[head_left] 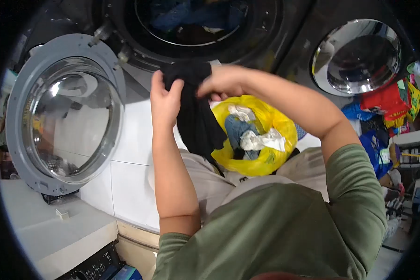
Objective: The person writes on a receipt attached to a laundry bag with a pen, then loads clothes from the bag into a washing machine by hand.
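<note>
A black garment (198,119) hangs between the two hands, bunched at the top and falling in a long loose piece just below the grip, its lower end beside the rim of the yellow bag. The left hand (166,99) grasps its upper part, with the cloth between the thumb and the fingers. The right hand (225,81) is at the other side of the bunched part, fingers curled against the cloth; it is slightly blurred, and I cannot tell whether the fingers are closed on it. Below and to the right of the grip sits the open yellow bag (284,140), holding a blue cloth (236,130), crumpled white cloths (263,141) and something dark, partly hidden. It stands between the person's legs, which are in light trousers (203,176). Just beyond the grip is the round opening of a dark washing machine (182,49), with blue and dark clothes (191,16) inside. Well to the left of the grip its round glass door (72,121) stands swung open over the white tiled floor (133,186). Well to the right of the grip is a second machine with a closed round door (357,58), and past it lie a red bag (382,102) and blue bags (374,151).
</note>
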`<state>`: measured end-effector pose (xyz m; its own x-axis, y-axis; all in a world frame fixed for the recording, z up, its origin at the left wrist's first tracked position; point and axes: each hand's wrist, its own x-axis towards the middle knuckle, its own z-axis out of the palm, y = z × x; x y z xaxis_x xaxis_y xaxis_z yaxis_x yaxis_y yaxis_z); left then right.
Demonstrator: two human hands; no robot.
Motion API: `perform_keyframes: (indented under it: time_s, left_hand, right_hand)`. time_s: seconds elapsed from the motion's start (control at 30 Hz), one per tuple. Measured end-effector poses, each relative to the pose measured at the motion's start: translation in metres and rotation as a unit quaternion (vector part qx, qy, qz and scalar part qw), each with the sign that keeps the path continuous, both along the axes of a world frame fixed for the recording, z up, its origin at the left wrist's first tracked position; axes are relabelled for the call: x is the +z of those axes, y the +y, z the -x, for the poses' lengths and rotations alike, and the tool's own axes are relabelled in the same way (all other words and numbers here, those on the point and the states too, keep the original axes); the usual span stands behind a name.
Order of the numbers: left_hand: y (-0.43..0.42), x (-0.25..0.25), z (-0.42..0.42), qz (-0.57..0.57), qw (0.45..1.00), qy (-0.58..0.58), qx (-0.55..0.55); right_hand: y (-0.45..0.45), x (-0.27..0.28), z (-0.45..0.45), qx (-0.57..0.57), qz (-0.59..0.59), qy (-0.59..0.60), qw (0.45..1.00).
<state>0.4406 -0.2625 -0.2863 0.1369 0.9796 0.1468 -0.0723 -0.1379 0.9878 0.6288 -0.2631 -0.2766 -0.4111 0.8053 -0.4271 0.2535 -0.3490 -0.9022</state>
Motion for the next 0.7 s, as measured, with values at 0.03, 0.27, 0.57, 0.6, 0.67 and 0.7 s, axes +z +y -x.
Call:
perform_keyframes:
  time_s: [0.03, 0.27, 0.57, 0.6, 0.67, 0.7]
  left_hand:
    - [0.001, 0.004, 0.006, -0.039, 0.999, -0.018, 0.011]
    - [0.022, -0.009, 0.032, -0.040, 0.993, 0.000, 0.112]
    - [0.031, -0.026, 0.041, -0.153, 0.974, 0.117, 0.116]
    - [0.032, -0.037, 0.039, -0.147, 0.980, 0.074, 0.112]
    - [0.033, -0.040, 0.033, -0.157, 0.969, 0.126, 0.145]
    - [0.022, -0.030, 0.035, -0.178, 0.964, 0.132, 0.145]
  right_hand:
    - [0.034, 0.015, -0.008, -0.063, -0.035, 0.030, 0.997]
    - [0.093, 0.077, -0.041, -0.261, -0.192, -0.107, 0.940]
    - [-0.066, -0.347, -0.002, -0.189, 0.214, -0.252, 0.925]
    - [-0.068, -0.373, -0.004, -0.242, 0.321, -0.164, 0.901]
    - [-0.077, -0.422, -0.033, -0.314, 0.245, 0.080, 0.914]
    - [-0.072, -0.418, -0.034, -0.304, 0.207, 0.054, 0.928]
